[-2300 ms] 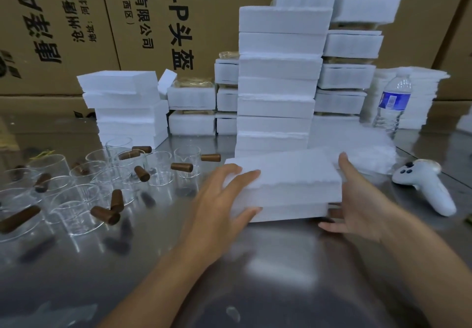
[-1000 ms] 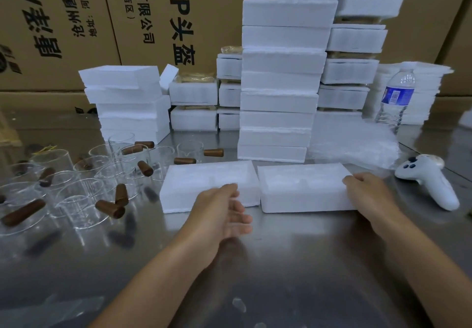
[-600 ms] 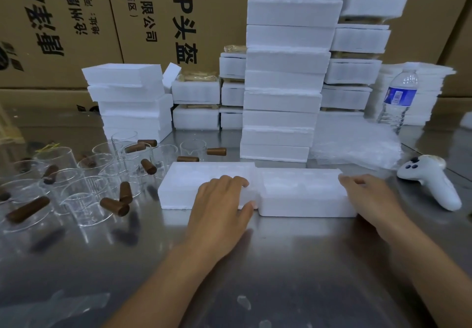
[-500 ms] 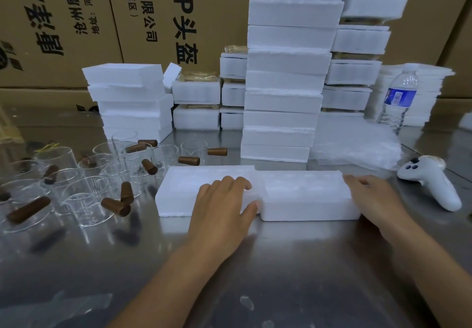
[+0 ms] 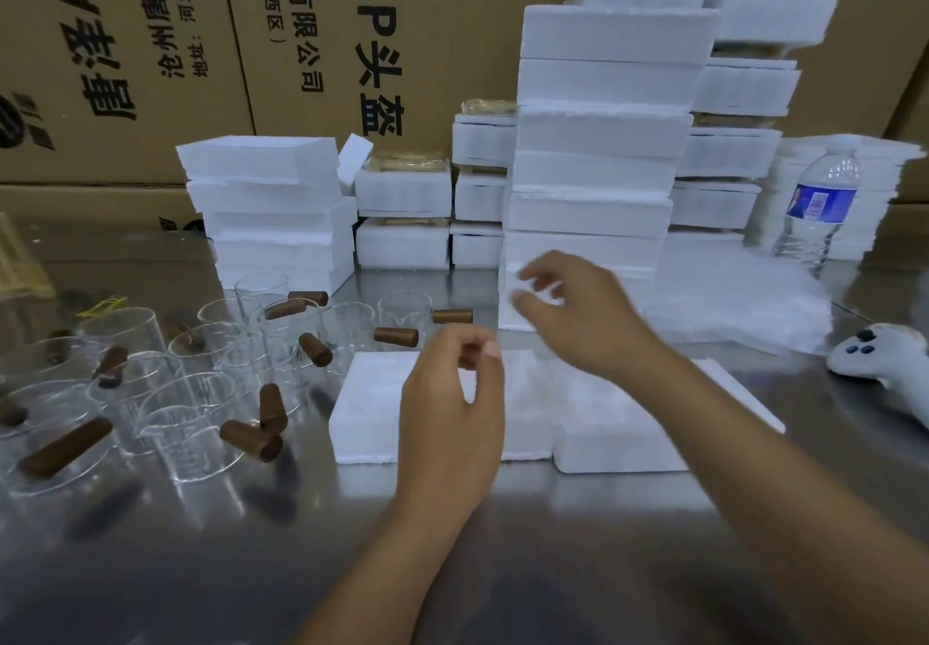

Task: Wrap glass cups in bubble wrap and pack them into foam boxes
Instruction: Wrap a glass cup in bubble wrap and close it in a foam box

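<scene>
Two open white foam box halves lie side by side on the steel table, the left half (image 5: 372,408) and the right half (image 5: 618,438). My left hand (image 5: 452,423) hovers over the left half with loosely curled fingers and holds nothing. My right hand (image 5: 578,312) is raised above the halves, in front of the tall foam stack (image 5: 603,131); its fingers are spread, slightly bent and empty. Several glass cups (image 5: 191,423) with brown handles stand at the left. A sheet pile of bubble wrap (image 5: 729,302) lies at the right behind the boxes.
A shorter foam stack (image 5: 271,212) stands behind the cups. A water bottle (image 5: 817,212) and a white controller (image 5: 885,363) sit at the right. Large cardboard cartons (image 5: 151,41) wall off the back. Bare steel table (image 5: 251,569) lies in front of me.
The foam box was opened into two halves laid side by side. Both hands have since lifted off them; my right hand moved up and left towards the tall stack.
</scene>
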